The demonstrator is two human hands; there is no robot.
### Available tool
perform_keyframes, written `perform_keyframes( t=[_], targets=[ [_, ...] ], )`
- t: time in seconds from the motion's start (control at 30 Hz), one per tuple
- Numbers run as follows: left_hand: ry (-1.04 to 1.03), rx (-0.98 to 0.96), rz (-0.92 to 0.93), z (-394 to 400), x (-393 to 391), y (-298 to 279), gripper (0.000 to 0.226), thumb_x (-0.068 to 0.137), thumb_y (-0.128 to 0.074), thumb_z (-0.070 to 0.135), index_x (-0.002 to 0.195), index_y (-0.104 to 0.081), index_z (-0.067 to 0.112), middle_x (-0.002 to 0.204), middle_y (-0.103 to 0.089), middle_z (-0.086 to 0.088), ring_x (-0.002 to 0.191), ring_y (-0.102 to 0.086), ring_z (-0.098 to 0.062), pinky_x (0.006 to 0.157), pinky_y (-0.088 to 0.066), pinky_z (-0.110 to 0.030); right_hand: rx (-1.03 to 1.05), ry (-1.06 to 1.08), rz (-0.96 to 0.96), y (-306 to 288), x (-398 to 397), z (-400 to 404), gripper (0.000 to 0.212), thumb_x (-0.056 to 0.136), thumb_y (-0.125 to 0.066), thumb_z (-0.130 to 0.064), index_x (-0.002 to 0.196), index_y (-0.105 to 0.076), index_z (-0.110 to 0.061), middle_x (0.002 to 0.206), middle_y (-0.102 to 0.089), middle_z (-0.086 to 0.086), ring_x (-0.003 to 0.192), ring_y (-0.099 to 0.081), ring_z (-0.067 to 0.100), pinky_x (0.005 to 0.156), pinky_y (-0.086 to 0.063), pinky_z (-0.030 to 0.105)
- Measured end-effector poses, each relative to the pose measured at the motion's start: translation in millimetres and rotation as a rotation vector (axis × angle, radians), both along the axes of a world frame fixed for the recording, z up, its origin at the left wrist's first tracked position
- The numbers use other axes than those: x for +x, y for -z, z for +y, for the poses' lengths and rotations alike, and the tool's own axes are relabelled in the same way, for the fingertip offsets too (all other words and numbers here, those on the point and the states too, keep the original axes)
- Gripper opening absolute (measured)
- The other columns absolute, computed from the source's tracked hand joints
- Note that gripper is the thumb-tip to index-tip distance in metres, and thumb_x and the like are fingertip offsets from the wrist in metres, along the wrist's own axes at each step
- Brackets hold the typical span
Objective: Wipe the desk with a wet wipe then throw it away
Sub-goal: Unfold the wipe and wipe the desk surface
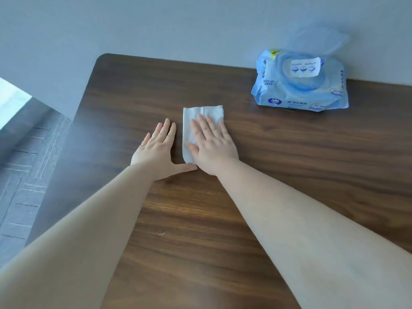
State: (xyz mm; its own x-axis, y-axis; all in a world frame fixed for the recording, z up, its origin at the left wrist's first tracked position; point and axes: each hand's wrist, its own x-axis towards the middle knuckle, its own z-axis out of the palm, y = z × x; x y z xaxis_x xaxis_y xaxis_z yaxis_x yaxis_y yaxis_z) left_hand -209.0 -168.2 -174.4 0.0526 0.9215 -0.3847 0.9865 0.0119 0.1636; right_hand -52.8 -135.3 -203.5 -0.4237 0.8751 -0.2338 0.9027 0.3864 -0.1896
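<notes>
A white wet wipe point(201, 113) lies flat on the dark wooden desk point(289, 163), near the middle. My right hand point(214, 146) rests palm down on the wipe with fingers spread, covering its lower right part. My left hand point(157, 150) lies flat on the bare desk just left of the wipe, fingers together, its thumb tip reaching the wipe's lower corner. Neither hand grips anything.
A blue pack of wet wipes point(301, 83) with its clear lid flipped up sits at the back right, against the grey wall point(156, 25). The desk's left edge drops to a grey tiled floor point(24, 175).
</notes>
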Motion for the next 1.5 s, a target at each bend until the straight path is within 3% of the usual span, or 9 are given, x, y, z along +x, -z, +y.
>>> perform_keyframes(
  t=[0.13, 0.33, 0.57, 0.7, 0.93, 1.1, 1.3, 1.5],
  targets=[
    [0.001, -0.017, 0.028, -0.3, 1.8, -2.9, 0.127, 0.057, -0.046, 0.088, 0.15, 0.007, 0.019, 0.16, 0.012, 0.004, 0.147, 0.009, -0.011, 0.121, -0.005, -0.036, -0.011, -0.014, -0.012, 1.2, 33.7, 2.1, 0.062, 0.095, -0.008, -0.053, 0.147, 0.004, -0.023, 0.158, 0.008, -0.004, 0.143, 0.013, 0.012, 0.117, 0.007, 0.039],
    [0.129, 0.014, 0.041, -3.9, 21.6, -11.1, 0.117, 0.065, -0.045, 0.084, 0.151, 0.0, 0.019, 0.16, 0.007, 0.009, 0.146, 0.007, -0.005, 0.12, -0.004, -0.03, -0.024, 0.205, -0.052, -2.5, 125.0, -12.2, 0.062, 0.094, -0.004, -0.055, 0.146, 0.009, -0.024, 0.157, 0.012, -0.005, 0.142, 0.014, 0.01, 0.116, 0.007, 0.036],
    [0.088, -0.037, 0.004, 0.8, 49.5, -13.0, 0.123, 0.062, -0.054, 0.079, 0.151, 0.005, 0.018, 0.16, 0.01, 0.005, 0.146, 0.008, -0.01, 0.12, -0.006, -0.033, -0.093, 0.55, -0.179, -17.0, 275.2, -61.1, 0.066, 0.09, 0.0, -0.056, 0.147, 0.008, -0.023, 0.158, 0.009, -0.002, 0.143, 0.009, 0.013, 0.117, 0.005, 0.037],
    [0.103, -0.043, 0.03, 0.8, 52.2, -12.1, 0.122, 0.063, -0.053, 0.079, 0.15, 0.007, 0.018, 0.16, 0.012, 0.005, 0.147, 0.008, -0.01, 0.12, -0.006, -0.033, -0.115, 0.617, -0.195, -13.8, 303.0, -79.3, 0.066, 0.09, -0.001, -0.055, 0.147, 0.006, -0.021, 0.158, 0.007, 0.001, 0.144, 0.008, 0.015, 0.117, 0.003, 0.038],
    [0.104, -0.046, 0.015, 1.8, 55.3, -12.7, 0.114, 0.07, -0.053, 0.074, 0.15, 0.005, 0.019, 0.16, 0.011, 0.006, 0.147, 0.007, -0.01, 0.119, -0.01, -0.035, -0.11, 0.675, -0.186, -8.4, 282.2, -77.2, 0.063, 0.094, -0.003, -0.051, 0.147, 0.009, -0.019, 0.158, 0.01, 0.004, 0.143, 0.01, 0.019, 0.117, 0.003, 0.041],
    [0.132, -0.012, -0.007, 3.3, 38.1, -9.2, 0.094, 0.08, -0.041, 0.07, 0.151, 0.0, 0.025, 0.159, 0.007, 0.013, 0.146, 0.004, -0.005, 0.118, -0.018, -0.036, -0.061, 0.496, -0.18, -5.0, 211.8, -88.6, 0.063, 0.093, 0.001, -0.052, 0.146, 0.013, -0.019, 0.157, 0.013, 0.003, 0.143, 0.014, 0.019, 0.117, 0.004, 0.042],
    [0.062, 0.026, -0.013, -2.5, 33.5, -5.4, 0.089, 0.082, -0.038, 0.071, 0.151, -0.003, 0.026, 0.159, 0.005, 0.014, 0.146, 0.003, -0.005, 0.118, -0.018, -0.034, -0.047, 0.128, 0.015, -7.0, 67.5, -118.8, 0.063, 0.096, -0.007, -0.05, 0.146, 0.009, -0.016, 0.157, 0.011, 0.003, 0.142, 0.018, 0.018, 0.116, 0.008, 0.044],
    [0.061, 0.046, -0.023, -14.7, 14.6, 1.4, 0.08, 0.088, -0.034, 0.064, 0.151, -0.003, 0.024, 0.16, 0.005, 0.012, 0.146, 0.003, -0.006, 0.119, -0.01, -0.03, 0.014, 0.095, 0.022, -0.9, 6.7, -126.4, 0.063, 0.097, -0.014, -0.049, 0.147, -0.001, -0.013, 0.158, 0.002, 0.004, 0.144, 0.01, 0.018, 0.117, 0.005, 0.044]
  ],
)
